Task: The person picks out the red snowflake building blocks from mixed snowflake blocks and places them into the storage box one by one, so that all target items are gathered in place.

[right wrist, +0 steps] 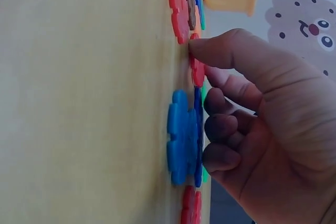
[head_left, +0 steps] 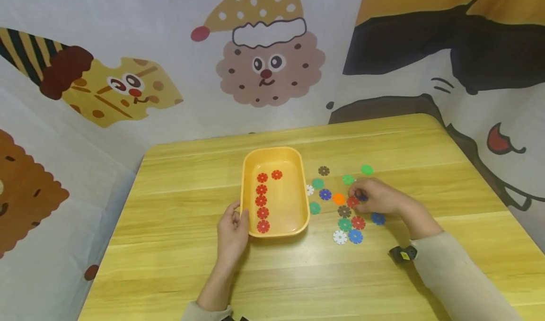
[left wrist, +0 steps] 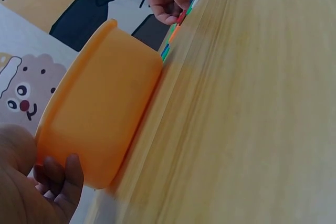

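A yellow plastic tray sits on the table, with a column of several red notched discs and one more red disc beside its top. At the tray's left wall, my left hand grips the rim, thumb on top; the left wrist view shows curled fingers against the tray's outer side. My right hand is over the loose discs to the right. In the right wrist view its thumb and index finger pinch a red notched disc at table level, the other fingers curled.
Loose notched discs lie around the right hand: an orange disc, a brown disc, a white disc, a blue disc and several green ones. The wood-patterned table meets a cartoon-printed cloth at its back.
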Demonstrator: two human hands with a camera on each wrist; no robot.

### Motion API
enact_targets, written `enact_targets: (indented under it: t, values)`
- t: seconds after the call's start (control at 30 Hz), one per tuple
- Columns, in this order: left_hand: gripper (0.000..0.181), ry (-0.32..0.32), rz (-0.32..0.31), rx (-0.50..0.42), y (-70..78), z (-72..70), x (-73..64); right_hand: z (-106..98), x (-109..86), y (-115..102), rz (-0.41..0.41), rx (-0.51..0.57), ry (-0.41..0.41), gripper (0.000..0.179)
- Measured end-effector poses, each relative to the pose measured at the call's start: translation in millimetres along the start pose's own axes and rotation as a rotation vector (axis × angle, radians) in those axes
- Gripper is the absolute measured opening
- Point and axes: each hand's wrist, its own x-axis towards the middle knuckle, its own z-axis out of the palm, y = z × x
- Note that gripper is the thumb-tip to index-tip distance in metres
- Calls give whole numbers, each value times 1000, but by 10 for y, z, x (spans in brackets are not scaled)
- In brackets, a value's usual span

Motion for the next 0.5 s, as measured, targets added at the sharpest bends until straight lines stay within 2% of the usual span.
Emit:
enact_targets:
  t: [0.17,0.37,0.5]
  values:
    - [39,0,0,-7,-6,1,4,14,5,17,6,-13,30,31]
    - [40,0,-5,-2,4,0,-1,26,22,35,-3,16,28,27]
    - [40,-1,-13,-8,7,2,-1,23,31,36,-6,-10,50,29]
